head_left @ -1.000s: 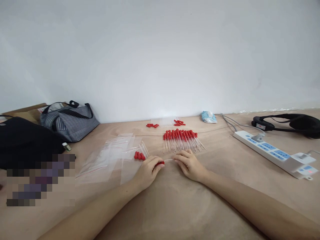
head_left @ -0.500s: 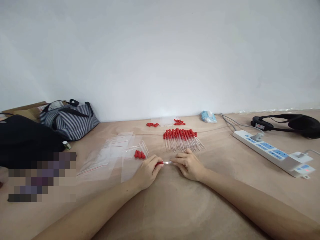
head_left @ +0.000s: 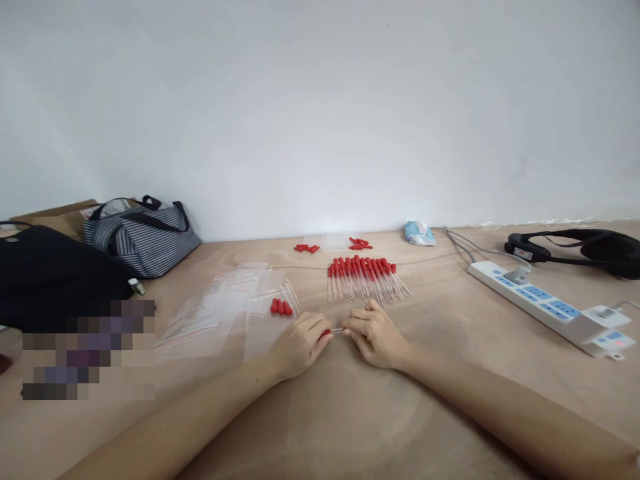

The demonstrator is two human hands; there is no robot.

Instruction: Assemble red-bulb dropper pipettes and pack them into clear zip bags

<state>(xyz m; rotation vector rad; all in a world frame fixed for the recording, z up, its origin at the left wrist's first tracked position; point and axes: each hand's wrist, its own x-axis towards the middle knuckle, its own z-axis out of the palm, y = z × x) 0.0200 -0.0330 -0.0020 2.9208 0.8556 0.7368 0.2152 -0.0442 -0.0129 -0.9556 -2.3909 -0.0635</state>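
Observation:
My left hand (head_left: 303,343) is closed round a red rubber bulb (head_left: 327,331), most of which the fingers hide. From the bulb runs a thin clear dropper tube (head_left: 338,330), and my right hand (head_left: 373,337) pinches its other end. Just beyond the hands lies a row of several droppers (head_left: 361,270), red bulbs away from me and clear tips towards me. Several loose red bulbs (head_left: 281,307) lie left of it on a clear zip bag (head_left: 257,337), with a few bare tubes (head_left: 291,293) beside them.
More clear zip bags (head_left: 200,320) spread to the left. Near the wall lie further tubes (head_left: 336,241) between small groups of red bulbs (head_left: 361,244). A tissue pack (head_left: 419,233), a power strip (head_left: 530,293) and a black headset (head_left: 575,247) are right; a striped bag (head_left: 150,243) and black bag (head_left: 55,280), left.
My hands have drawn slightly closer together; less of the bulb and the clear tube shows between them. The view has shifted a little.

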